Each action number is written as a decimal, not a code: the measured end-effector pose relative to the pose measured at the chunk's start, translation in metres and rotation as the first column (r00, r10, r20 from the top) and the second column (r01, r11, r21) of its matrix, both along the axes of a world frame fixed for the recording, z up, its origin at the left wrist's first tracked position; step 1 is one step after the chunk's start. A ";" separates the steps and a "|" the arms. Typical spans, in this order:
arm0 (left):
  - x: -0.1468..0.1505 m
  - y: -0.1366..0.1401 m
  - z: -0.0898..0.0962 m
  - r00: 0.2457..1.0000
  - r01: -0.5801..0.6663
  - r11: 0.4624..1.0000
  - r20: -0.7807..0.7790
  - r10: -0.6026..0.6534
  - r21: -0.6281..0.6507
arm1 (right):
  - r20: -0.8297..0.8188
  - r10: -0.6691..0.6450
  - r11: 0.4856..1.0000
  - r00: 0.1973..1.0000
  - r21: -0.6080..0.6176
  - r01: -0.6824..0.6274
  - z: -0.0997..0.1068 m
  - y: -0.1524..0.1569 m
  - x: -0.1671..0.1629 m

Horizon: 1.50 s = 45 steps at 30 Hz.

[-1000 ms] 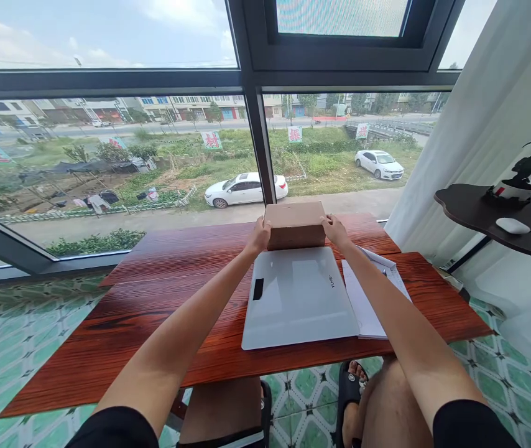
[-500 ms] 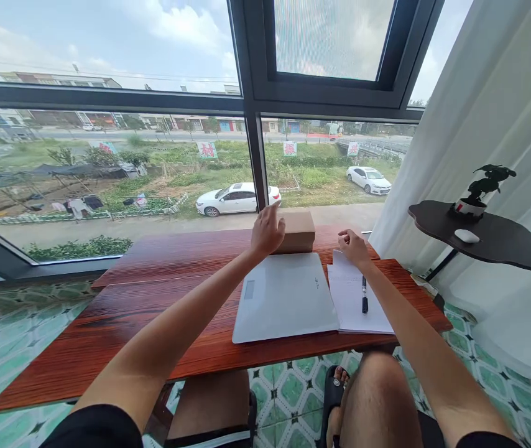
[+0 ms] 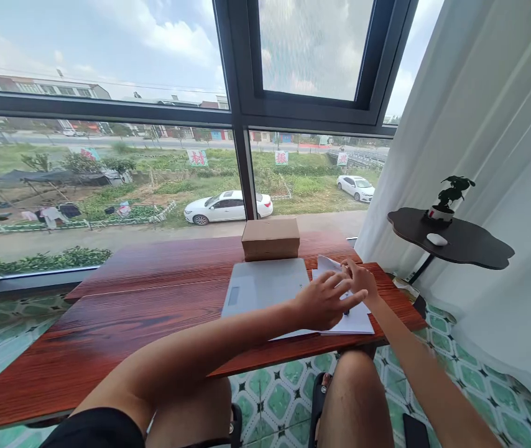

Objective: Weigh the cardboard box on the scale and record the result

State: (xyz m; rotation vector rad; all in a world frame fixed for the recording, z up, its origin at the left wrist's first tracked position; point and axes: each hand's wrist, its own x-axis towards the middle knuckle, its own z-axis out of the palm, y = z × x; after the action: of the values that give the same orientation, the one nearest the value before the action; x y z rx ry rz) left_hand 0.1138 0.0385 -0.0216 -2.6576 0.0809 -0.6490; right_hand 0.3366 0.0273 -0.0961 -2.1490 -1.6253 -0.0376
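Note:
My left hand (image 3: 324, 302) reaches across the laptop's right edge and hovers over the paper, fingers spread and holding nothing. My right hand (image 3: 361, 280) is at the far right part of the paper stack, its fingers bent in a pinch at the edge of the top sheet of paper (image 3: 328, 264), whose far corner is raised. The closed silver laptop (image 3: 270, 280) lies to the left of the paper stack (image 3: 361, 325), partly covered by my left forearm. A black pen (image 3: 347, 312) on the paper is mostly hidden behind my left hand.
A brown cardboard box (image 3: 271, 239) stands behind the laptop on the reddish wooden table (image 3: 153, 311). To the right, a dark side table (image 3: 473, 239) carries a potted plant (image 3: 447, 202) and a white mouse-shaped object (image 3: 436, 239). A window frame (image 3: 242, 168) rises behind the table.
My left hand has moved from beside the box rightward and nearer, over the paper. My right hand has lowered onto the paper's edge, and the sheet's far corner has lifted. The view has shifted right.

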 end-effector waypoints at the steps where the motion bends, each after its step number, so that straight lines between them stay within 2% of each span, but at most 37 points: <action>1: 0.004 -0.005 -0.007 0.999 0.044 0.999 -0.026 -0.043 0.024 | 0.010 -0.012 1.000 1.000 0.006 0.012 -0.004 -0.002 0.002; 5: 0.018 -0.018 -0.038 0.984 0.163 0.985 -0.082 -0.159 0.051 | 0.022 -0.036 0.999 0.999 0.019 0.035 -0.021 -0.006 0.010; 9: 0.026 -0.029 -0.059 0.974 0.195 0.979 -0.127 -0.186 0.057 | -0.047 -0.030 0.999 0.998 0.032 0.031 -0.034 -0.007 0.014; 15: 0.035 -0.046 -0.078 0.976 0.171 0.981 -0.149 -0.156 0.093 | -0.102 -0.015 1.000 0.995 -0.004 0.014 -0.049 -0.006 0.017; 21: 0.043 -0.047 -0.101 0.988 0.114 0.990 -0.112 -0.105 0.079 | -0.082 0.001 0.999 0.997 -0.041 -0.005 -0.049 -0.006 0.018; 26: 0.043 -0.048 -0.107 0.986 0.075 0.997 -0.154 -0.070 0.030 | -0.018 -0.023 0.998 1.000 -0.064 0.022 -0.049 -0.005 0.018; 31: 0.041 -0.053 -0.105 0.984 0.047 0.999 -0.173 -0.050 -0.020 | -0.049 -0.001 0.996 0.999 0.093 0.005 -0.052 -0.010 0.026; 34: 0.041 -0.054 -0.106 0.986 0.043 0.998 -0.158 -0.049 -0.043 | 0.043 0.037 0.968 0.998 0.245 -0.047 -0.052 -0.015 0.029; 36: 0.041 -0.054 -0.108 0.986 0.042 0.998 -0.157 -0.050 -0.053 | 0.155 0.106 0.928 0.982 0.340 -0.153 -0.050 -0.018 0.030; 38: 0.041 -0.054 -0.110 0.985 0.040 0.997 -0.164 -0.050 -0.063 | 0.291 0.172 0.881 0.941 0.381 -0.279 -0.047 -0.019 0.031; 40: 0.042 -0.054 -0.113 0.985 0.043 0.996 -0.165 -0.055 -0.072 | 0.413 0.198 0.857 0.889 0.368 -0.362 -0.043 -0.018 0.035; 43: 0.043 -0.055 -0.116 0.986 0.048 0.995 -0.158 -0.061 -0.087 | 0.516 0.140 0.875 0.845 0.335 -0.350 -0.040 -0.014 0.046; 45: 0.044 -0.055 -0.117 0.985 0.046 0.994 -0.162 -0.062 -0.097 | 0.501 0.079 0.883 0.862 0.367 -0.294 -0.040 -0.013 0.055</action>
State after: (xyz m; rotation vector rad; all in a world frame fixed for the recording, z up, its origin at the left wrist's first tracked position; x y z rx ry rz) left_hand 0.1578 -0.0164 -0.1385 -2.8035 0.1738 -0.4584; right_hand 0.3917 0.0145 -0.1364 -1.6977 -1.8640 -0.8496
